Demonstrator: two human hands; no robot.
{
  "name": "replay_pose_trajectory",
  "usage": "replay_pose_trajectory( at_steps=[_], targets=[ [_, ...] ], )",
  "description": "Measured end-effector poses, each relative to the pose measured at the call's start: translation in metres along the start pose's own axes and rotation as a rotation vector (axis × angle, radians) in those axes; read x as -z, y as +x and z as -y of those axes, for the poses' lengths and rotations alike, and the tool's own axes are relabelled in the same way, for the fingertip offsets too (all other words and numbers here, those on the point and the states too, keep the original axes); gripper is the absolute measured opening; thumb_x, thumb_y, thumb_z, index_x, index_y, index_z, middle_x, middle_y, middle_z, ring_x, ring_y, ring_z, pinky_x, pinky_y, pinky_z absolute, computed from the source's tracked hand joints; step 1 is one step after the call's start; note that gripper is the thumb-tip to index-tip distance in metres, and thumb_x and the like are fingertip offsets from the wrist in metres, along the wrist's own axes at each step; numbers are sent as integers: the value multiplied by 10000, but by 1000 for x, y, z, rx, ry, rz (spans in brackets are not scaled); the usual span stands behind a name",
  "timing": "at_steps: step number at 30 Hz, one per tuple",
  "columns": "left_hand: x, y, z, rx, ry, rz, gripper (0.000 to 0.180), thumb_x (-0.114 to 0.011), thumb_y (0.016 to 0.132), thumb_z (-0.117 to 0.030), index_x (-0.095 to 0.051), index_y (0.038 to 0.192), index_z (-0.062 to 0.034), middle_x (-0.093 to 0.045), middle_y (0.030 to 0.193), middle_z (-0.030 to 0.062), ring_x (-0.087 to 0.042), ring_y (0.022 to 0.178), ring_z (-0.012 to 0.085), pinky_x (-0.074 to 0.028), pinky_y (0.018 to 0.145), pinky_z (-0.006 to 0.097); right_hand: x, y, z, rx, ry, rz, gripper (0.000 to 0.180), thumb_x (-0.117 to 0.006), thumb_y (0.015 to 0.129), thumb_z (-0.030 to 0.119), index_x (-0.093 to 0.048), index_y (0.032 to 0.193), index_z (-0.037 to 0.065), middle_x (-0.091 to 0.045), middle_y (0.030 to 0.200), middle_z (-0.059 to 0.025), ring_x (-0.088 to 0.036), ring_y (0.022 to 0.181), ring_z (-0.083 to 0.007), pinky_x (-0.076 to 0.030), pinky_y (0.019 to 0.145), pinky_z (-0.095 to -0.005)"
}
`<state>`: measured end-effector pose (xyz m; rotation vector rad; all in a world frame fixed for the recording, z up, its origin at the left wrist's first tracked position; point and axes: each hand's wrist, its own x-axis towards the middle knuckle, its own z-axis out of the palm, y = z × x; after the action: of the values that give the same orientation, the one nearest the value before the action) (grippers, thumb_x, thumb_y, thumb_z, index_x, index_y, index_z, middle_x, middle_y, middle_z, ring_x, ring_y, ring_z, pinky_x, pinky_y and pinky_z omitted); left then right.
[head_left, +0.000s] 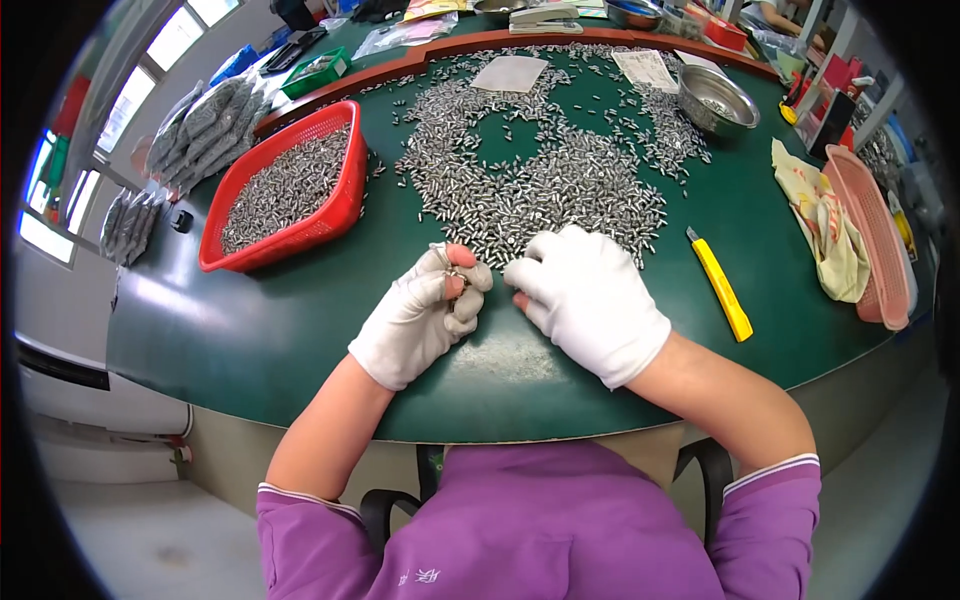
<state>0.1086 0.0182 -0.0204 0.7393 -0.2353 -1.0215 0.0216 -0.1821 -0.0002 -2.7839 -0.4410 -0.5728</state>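
Note:
A spread of small shiny metal pins (pixel 540 190) covers the middle of the green table (pixel 500 365). My left hand (pixel 425 310), in a white glove with bare thumb and fingertip, is closed on some small metal pieces, partly hidden by the fingers. Beside it, at the near edge of the heap, my right hand (pixel 590 300) wears a white glove too. Its fingers are curled down at the pins, and whether anything is in them is hidden. Left of the heap stands a red plastic basket (pixel 358 180) filled with the same kind of pins.
A yellow box cutter (pixel 720 290) lies to the right. Beyond it are a crumpled cream bag (pixel 825 225) and a pink basket (pixel 875 240). A metal bowl (pixel 718 100) stands far right among the pins. Grey packed bags (pixel 210 130) are piled at the left, near a green tray (pixel 317 72).

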Motion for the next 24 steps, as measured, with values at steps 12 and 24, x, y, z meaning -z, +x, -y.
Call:
replay_pose_trajectory(
  at_steps=[12,24],
  targets=[
    [0,1,-5,80,63,-51,231,-670,918,-242,-575,1088,-117,-605,911,11,-468,674,95,-375,605,227,-24,10,-15,-38,30,-6,129,-702,780,220,-642,841,124,-580,817,-62,-599,804,-265,-503,707,-398],
    [-8,0,-4,77,226,-124,279,-656,929,-303,-545,1096,-110,-525,835,4,-389,613,74,-313,548,210,-21,7,-17,28,50,-25,116,-703,775,211,-648,851,143,-578,830,-56,-591,796,-261,-501,680,-387]
  ],
)
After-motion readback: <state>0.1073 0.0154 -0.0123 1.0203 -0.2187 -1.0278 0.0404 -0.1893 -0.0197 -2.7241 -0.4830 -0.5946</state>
